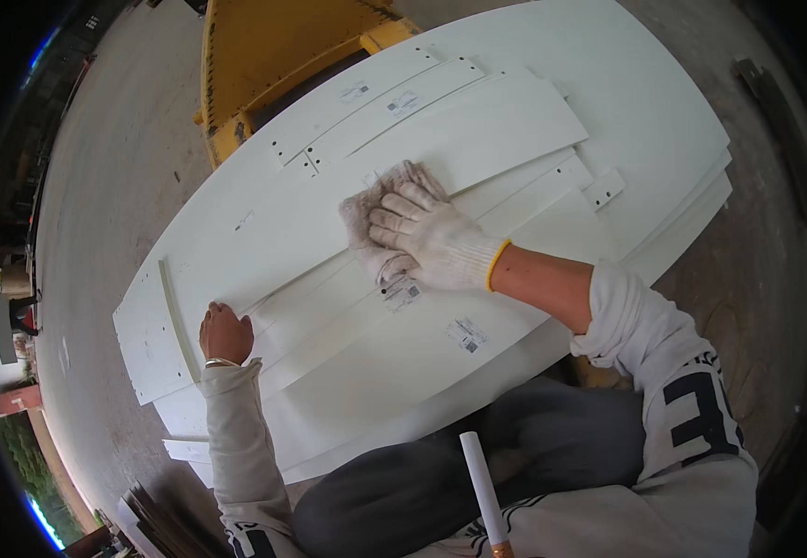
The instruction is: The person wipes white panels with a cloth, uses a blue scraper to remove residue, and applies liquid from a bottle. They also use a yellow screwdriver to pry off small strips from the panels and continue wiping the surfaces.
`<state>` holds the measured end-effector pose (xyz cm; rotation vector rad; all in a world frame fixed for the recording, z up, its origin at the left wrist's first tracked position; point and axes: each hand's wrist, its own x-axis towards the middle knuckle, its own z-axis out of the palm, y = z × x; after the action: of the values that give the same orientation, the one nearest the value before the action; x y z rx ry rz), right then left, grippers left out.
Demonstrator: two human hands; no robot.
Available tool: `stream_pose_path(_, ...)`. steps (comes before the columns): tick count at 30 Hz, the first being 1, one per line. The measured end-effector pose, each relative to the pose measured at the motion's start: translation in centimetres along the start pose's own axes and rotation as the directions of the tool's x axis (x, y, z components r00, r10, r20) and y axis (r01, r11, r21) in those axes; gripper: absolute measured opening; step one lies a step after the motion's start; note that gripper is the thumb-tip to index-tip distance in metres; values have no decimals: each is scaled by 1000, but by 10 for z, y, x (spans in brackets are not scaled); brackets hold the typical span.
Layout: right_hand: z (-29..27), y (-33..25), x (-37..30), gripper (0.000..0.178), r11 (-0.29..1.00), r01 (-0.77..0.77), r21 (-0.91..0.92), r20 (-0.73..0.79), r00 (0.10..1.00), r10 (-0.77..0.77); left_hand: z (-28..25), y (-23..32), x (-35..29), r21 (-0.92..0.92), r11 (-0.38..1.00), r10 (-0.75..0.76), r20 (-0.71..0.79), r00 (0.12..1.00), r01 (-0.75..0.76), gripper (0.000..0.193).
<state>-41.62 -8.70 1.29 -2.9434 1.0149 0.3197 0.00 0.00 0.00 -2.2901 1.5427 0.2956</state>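
Head view: bare L hand (226, 333), fingers curled, is at the white panels (347, 372); can't tell if it grips an edge or only leans. Narrow white strip (178, 321) just L of it looks loose, so a knock from the knuckles could shift it; a panel edge could also nick unprotected skin. Farther R, the R hand (436, 240), in a white knit glove (464, 249), lies spread flat on a grey-white rag (361, 219) atop the panels; cloth could snag on the edge running beneath it, or any trapped grit could scratch the surface. White cigarette-like stick (482, 488), nearer the wearer than the R hand, could drop ash on the panels if lit. Short holed piece (605, 188), beyond the R hand to the R, might slide if bumped

Hard to see, L to R: L fingertips, tucked away; rag's underside & R palm, covered; stick's near end, cut off by the frame; no. of stacked panels, unclear
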Motion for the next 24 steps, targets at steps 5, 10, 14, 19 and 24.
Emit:
stream_pose_path(5,25,23,-16,57,966,126,226,-209,975,-79,-46,123,-8,-123,756,603,-253,757,-643,103)
stream_pose_path(10,30,89,-74,59,943,-112,314,-209,961,184,-70,169,22,7,819,572,-76,817,-573,135)
stream_pose_path(14,68,196,-157,60,803,-434,408,-219,807,548,-62,172,27,-33,767,637,-82,766,-641,144)
stream_pose_path(19,85,255,-227,55,-11,-563,826,259,362,896,-83,189,25,19,786,618,-30,785,-618,149)
stream_pose_path(24,93,215,-237,48,-116,707,698,160,4,987,-107,205,20,77,757,651,0,759,-649,130)
